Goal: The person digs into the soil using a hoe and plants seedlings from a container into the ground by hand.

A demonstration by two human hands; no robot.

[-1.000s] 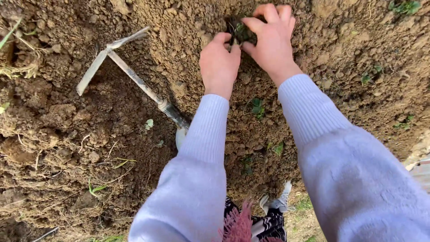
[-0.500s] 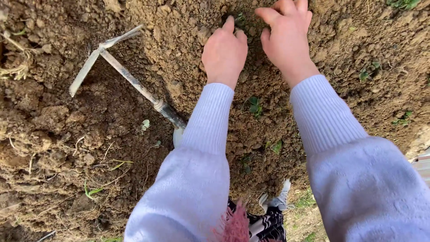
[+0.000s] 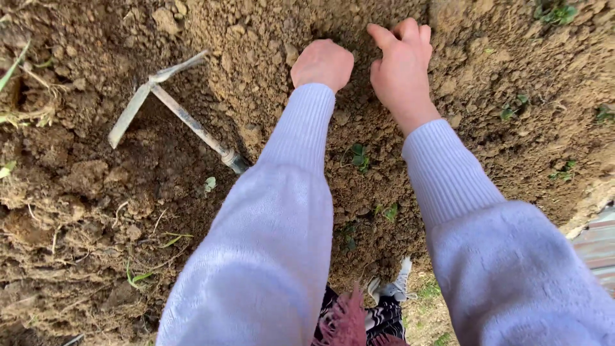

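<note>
Head view: hands (image 3: 362, 67) on soil (image 3: 256, 38) (hoe (image 3: 173, 106) apart)

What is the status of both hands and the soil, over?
Left hand fisted, knuckles pressed into the loose brown soil. Right hand cupped on the soil beside it, fingers curled. Metal-headed hand hoe lying to the left, untouched.

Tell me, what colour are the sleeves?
Pale lilac sleeves, seen best in the head view.
</note>
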